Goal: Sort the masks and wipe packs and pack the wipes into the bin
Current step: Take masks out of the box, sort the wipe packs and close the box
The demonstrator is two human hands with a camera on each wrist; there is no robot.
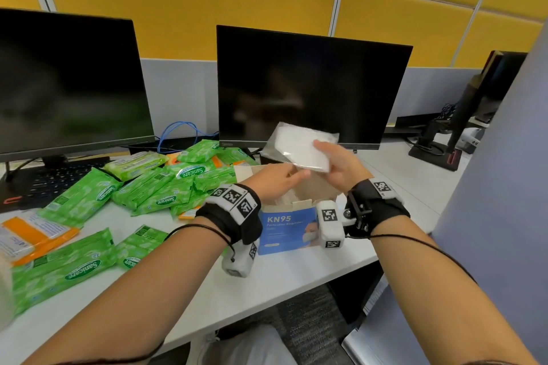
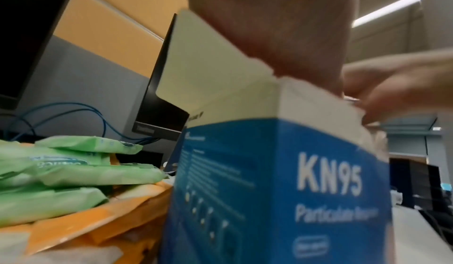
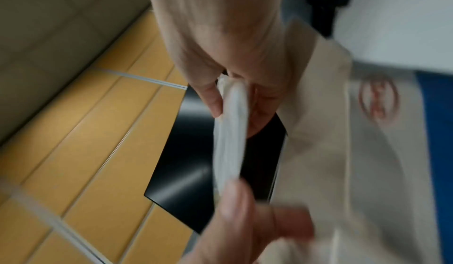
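Note:
A white mask pack (image 1: 296, 142) in clear plastic is up above the open KN95 box (image 1: 284, 225). My right hand (image 1: 323, 157) grips its right end, thumb on top. In the blurred right wrist view the mask pack (image 3: 231, 132) is seen edge-on. My left hand (image 1: 296, 175) reaches over the box mouth and pinches the pack's lower end between thumb and fingers. The left wrist view shows the KN95 box (image 2: 282, 190) close up, flaps raised. Several green wipe packs (image 1: 160, 184) lie heaped to the left of the box. No bin is in view.
Orange packs (image 1: 32, 234) lie at the desk's left edge and under the green wipe packs (image 2: 73, 171). Two dark monitors (image 1: 311, 86) (image 1: 68, 80) stand behind, with a keyboard (image 1: 44, 181) at the left. A grey partition (image 1: 504, 187) rises at the right, beside bare desk (image 1: 400, 175).

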